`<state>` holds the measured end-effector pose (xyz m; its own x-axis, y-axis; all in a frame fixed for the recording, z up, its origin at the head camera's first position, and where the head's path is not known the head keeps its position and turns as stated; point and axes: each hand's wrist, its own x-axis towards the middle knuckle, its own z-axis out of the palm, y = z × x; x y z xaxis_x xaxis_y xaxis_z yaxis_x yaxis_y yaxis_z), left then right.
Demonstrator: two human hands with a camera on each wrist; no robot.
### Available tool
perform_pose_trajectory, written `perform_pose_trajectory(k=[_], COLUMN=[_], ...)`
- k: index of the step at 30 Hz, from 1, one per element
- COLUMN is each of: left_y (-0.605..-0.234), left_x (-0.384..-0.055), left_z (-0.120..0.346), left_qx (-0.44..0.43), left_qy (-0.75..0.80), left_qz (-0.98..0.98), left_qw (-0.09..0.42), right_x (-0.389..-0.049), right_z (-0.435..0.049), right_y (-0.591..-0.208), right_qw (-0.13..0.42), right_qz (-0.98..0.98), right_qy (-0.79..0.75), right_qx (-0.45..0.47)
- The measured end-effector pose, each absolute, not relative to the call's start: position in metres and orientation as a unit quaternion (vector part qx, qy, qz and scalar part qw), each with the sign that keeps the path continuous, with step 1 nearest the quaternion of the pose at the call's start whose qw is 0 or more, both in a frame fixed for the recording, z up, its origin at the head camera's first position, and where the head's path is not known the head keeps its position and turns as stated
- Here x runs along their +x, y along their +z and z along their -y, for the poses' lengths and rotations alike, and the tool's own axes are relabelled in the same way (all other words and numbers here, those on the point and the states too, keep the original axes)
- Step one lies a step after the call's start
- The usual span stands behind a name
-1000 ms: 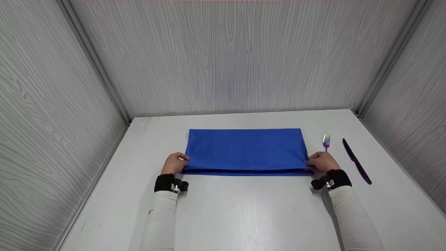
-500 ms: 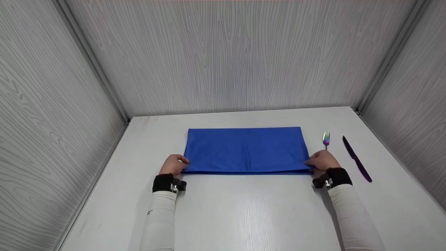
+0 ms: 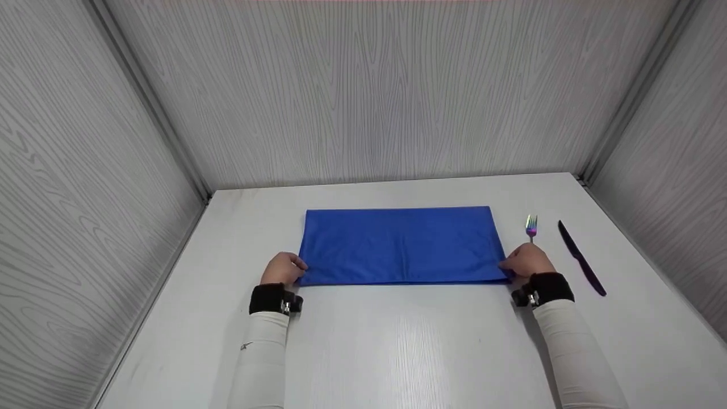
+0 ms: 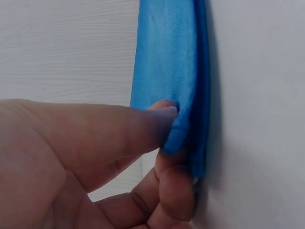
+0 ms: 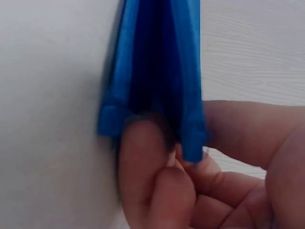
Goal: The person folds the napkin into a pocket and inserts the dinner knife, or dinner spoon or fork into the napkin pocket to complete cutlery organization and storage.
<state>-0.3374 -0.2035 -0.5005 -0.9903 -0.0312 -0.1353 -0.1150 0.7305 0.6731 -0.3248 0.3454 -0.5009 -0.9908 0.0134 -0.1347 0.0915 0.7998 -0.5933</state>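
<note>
A blue cloth (image 3: 397,244), folded over into a wide rectangle, lies on the white table (image 3: 386,352). My left hand (image 3: 284,268) pinches its near left corner between thumb and fingers. In the left wrist view, the thumb presses the upper layer of the cloth (image 4: 167,57) against the fingers, with the lower layer right beside them. At the near right corner my right hand (image 3: 527,260) pinches the upper layer. The right wrist view shows a gap between the two hemmed layers of cloth (image 5: 190,86), with fingertips in between.
A rainbow-coloured fork (image 3: 531,226) lies just beyond my right hand, its handle partly hidden. Right of it is a dark purple knife (image 3: 582,258), lying at a slant. Grey wood-grain panels (image 3: 369,91) rise at the back and both sides.
The cloth's upper layer has come down toward me, so its near edge now almost meets the lower one and the dark gap has narrowed. Both hands keep their grip at the corners.
</note>
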Motion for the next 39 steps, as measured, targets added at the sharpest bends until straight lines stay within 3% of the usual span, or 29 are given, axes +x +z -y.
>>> perform_pose_trajectory(k=[18, 39], left_y=[-0.507, -0.506], left_x=[-0.339, -0.338], left_z=[0.205, 0.208], left_qx=[-0.038, -0.054], left_qy=[0.355, 0.341], left_qz=[-0.934, -0.938], left_qw=[0.023, 0.022], right_x=[-0.323, -0.321], right_z=[-0.345, -0.355], right_y=[-0.501, -0.500], right_qw=[0.063, 0.059], right_qz=[-0.946, -0.950], right_qy=[-0.315, -0.304], right_qx=[0.037, 0.041])
